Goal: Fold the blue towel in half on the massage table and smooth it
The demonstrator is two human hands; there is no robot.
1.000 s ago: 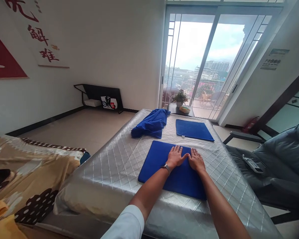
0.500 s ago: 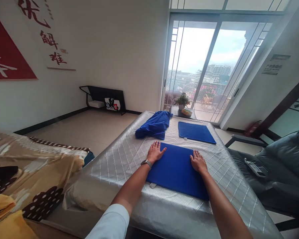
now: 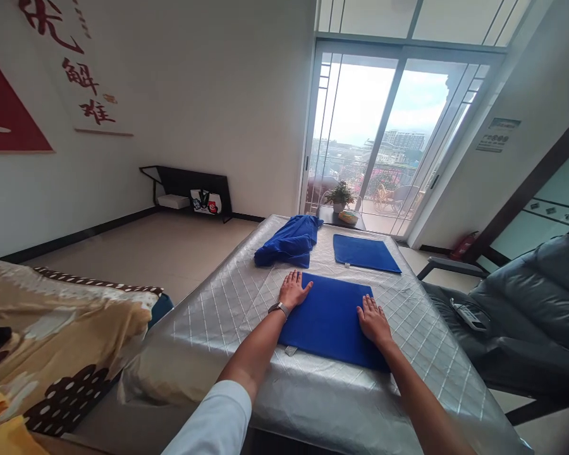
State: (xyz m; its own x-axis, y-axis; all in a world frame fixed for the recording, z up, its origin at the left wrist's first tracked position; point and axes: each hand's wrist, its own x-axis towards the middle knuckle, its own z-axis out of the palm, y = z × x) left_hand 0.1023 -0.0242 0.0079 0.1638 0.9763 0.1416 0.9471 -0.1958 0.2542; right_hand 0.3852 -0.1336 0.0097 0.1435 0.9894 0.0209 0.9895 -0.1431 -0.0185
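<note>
A folded blue towel (image 3: 329,322) lies flat on a silver quilted mattress (image 3: 208,335), nearest to me. My left hand (image 3: 294,291) rests palm down on the mattress, with its fingers apart and its edge against the towel's left side. A watch band circles that wrist. My right hand (image 3: 373,322) lies flat on the towel's right edge, holding nothing. Further along the mattress are a flat blue towel (image 3: 364,253) and a crumpled blue towel (image 3: 288,241), both out of reach of my hands.
A bed with a patterned brown-and-yellow cover (image 3: 61,328) lies to the left. A grey leather reclining chair (image 3: 526,297) with a remote stands to the right. Beyond the mattress are a small table with a potted plant (image 3: 339,197) and a glass balcony door (image 3: 398,139).
My hands have spread apart from the towel's middle to its left and right sides. The view has shifted slightly; the towels stay in place.
</note>
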